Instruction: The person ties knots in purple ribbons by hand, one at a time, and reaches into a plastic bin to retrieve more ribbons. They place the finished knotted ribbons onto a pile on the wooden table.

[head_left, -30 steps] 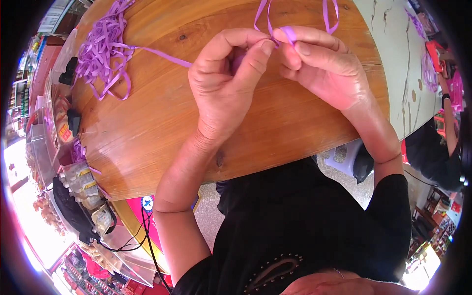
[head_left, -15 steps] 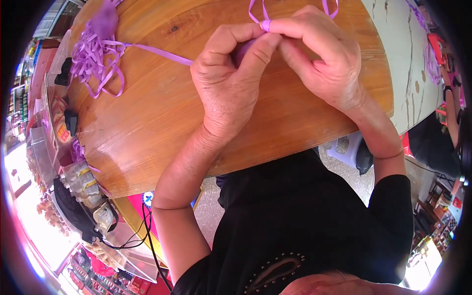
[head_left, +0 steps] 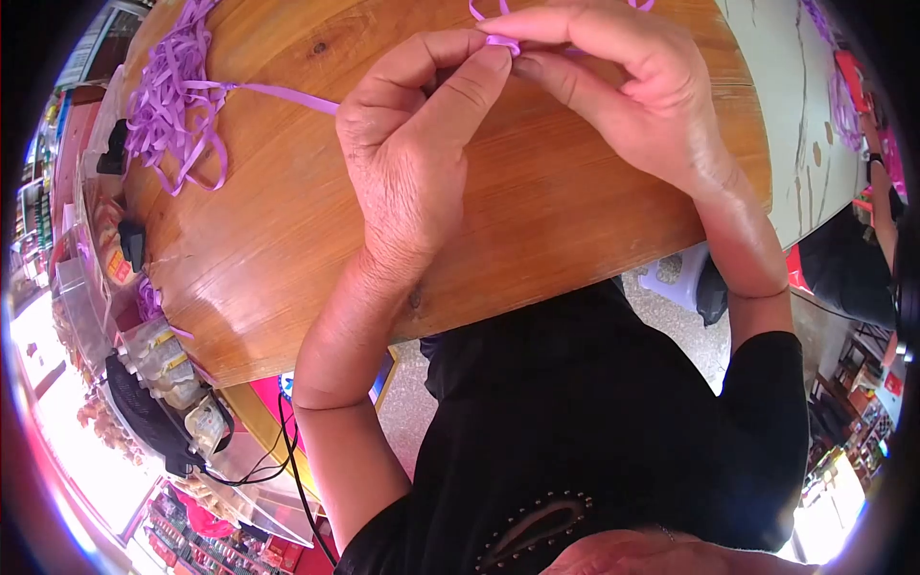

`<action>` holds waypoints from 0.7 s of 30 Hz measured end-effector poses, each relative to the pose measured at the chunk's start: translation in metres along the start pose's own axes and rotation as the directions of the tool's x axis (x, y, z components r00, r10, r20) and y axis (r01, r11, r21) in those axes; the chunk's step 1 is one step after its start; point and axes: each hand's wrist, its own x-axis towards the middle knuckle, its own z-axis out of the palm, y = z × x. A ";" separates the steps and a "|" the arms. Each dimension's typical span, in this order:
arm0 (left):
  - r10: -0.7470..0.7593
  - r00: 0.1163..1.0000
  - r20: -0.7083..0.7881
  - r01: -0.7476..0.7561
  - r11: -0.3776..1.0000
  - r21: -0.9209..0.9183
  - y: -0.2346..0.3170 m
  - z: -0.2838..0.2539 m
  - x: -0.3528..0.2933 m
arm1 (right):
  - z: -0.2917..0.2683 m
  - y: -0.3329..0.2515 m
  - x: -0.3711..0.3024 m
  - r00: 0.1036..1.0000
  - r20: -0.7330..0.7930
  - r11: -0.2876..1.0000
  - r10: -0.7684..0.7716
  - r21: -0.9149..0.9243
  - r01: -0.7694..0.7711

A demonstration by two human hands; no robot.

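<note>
A narrow purple ribbon (head_left: 502, 42) is looped into a small bunch at my fingertips, above the far part of the wooden table. My left hand (head_left: 407, 153) pinches it from the left between thumb and bent forefinger. From the right, the forefinger and thumb of my right hand (head_left: 637, 91) close on the same bit, the forefinger lying over the top. One strand (head_left: 287, 97) runs from behind my left hand to a tangled heap of purple ribbon (head_left: 174, 120) on the table's left. Further loops show beyond my fingers, partly cut off by the picture's upper edge.
The wooden tabletop (head_left: 287, 249) curves around in front of me. A pale, marked surface (head_left: 800, 125) adjoins it on the right, with more purple ribbon (head_left: 843, 105). Wrapped packets (head_left: 171, 364) and black cables (head_left: 287, 450) sit at the left edge. Another person's arm (head_left: 880, 211) shows far right.
Both hands have shifted slightly, the left one leftward, and the right fingers are spread wider around the ribbon. The heap at left appears slightly lower in view.
</note>
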 end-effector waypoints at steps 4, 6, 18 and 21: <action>-0.048 0.998 -0.038 0.054 0.982 0.180 0.005 0.000 0.001 | -0.011 -0.008 0.003 0.988 0.131 0.939 0.078 -0.343 -0.029; -0.105 0.994 -0.035 0.109 0.985 0.134 0.006 -0.006 0.004 | -0.012 -0.009 0.009 0.988 0.153 0.945 0.014 -0.326 0.037; -0.223 0.971 0.081 0.215 0.972 0.094 0.005 -0.025 0.023 | -0.001 0.046 0.014 0.930 -0.111 0.936 -0.349 -0.093 0.340; -0.143 0.990 0.021 0.141 0.986 0.087 -0.002 -0.025 0.020 | -0.011 0.005 0.021 0.983 0.148 0.950 0.113 -0.307 -0.063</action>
